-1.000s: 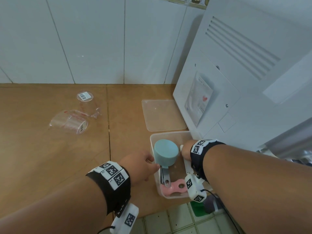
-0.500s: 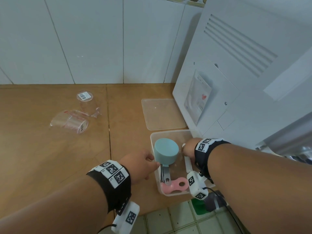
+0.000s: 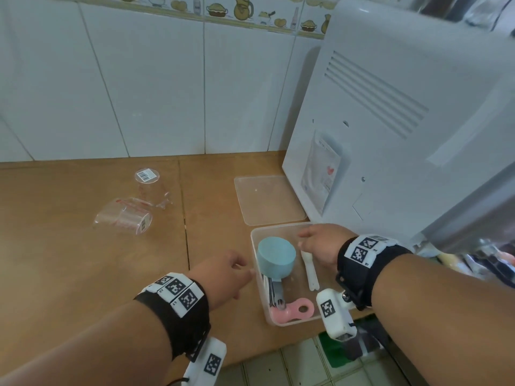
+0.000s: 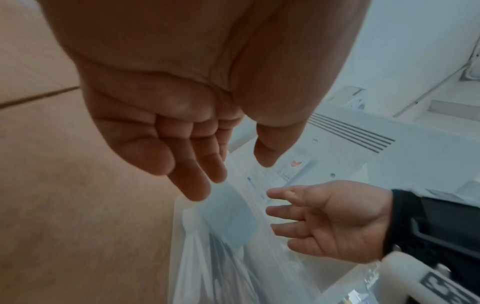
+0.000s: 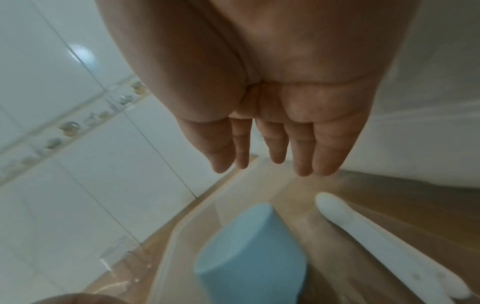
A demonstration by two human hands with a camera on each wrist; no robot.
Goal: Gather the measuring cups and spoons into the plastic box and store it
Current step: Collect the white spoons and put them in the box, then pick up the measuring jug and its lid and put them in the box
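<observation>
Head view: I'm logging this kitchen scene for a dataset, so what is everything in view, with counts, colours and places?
Plastic box: one, clear, at the counter's front edge, open.
Measuring cup: one, light blue, upside down in the box.
Metal measuring spoons: a bunch, silver, in the box; count unclear.
Pink utensil: one, at the box's near end.
White utensil: one, along the box's right side.
Lid: one, clear, behind the box.
Clear measuring cups: two, left on the counter; one on its side, one upside down.
White appliance: one, right.
Left hand: open, beside the box.
Right hand: open, over the box.
</observation>
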